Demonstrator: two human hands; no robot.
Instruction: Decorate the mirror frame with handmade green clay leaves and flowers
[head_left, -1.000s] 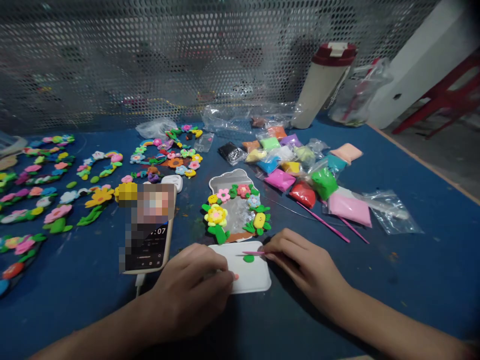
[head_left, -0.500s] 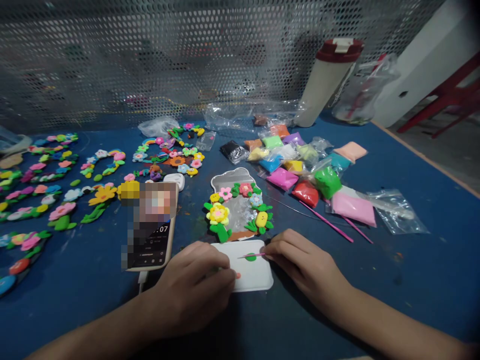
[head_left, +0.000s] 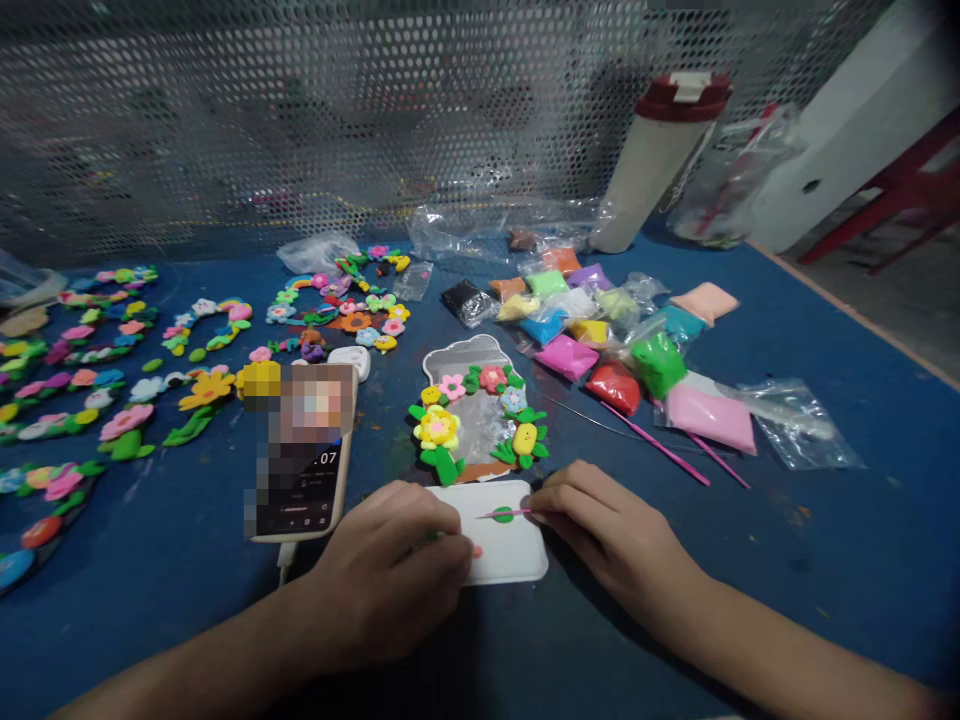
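Between the fingertips of my right hand (head_left: 611,525) is a thin pink modelling tool (head_left: 519,511). Its fine tip lies across a small green clay oval (head_left: 503,516) on a white board (head_left: 506,565). My left hand (head_left: 409,560) is closed over the board's left side, its fingers bent inward; whatever they hold is hidden. A small orange-red clay dot (head_left: 477,552) shows beside its fingertips. Just behind the board lies a mirror frame (head_left: 436,428) decorated with clay flowers and leaves.
To the left are a charging phone (head_left: 304,480), a white earbud case (head_left: 351,362) and several clay-flower pieces (head_left: 206,388). Bagged coloured clay (head_left: 566,357), pink tools (head_left: 656,443) and a tall bottle (head_left: 660,160) are on the right. A perforated metal panel (head_left: 337,120) stands behind.
Almost nothing differs. The view has shifted very slightly; both hands, the pink tool and the green clay keep their places on the board.
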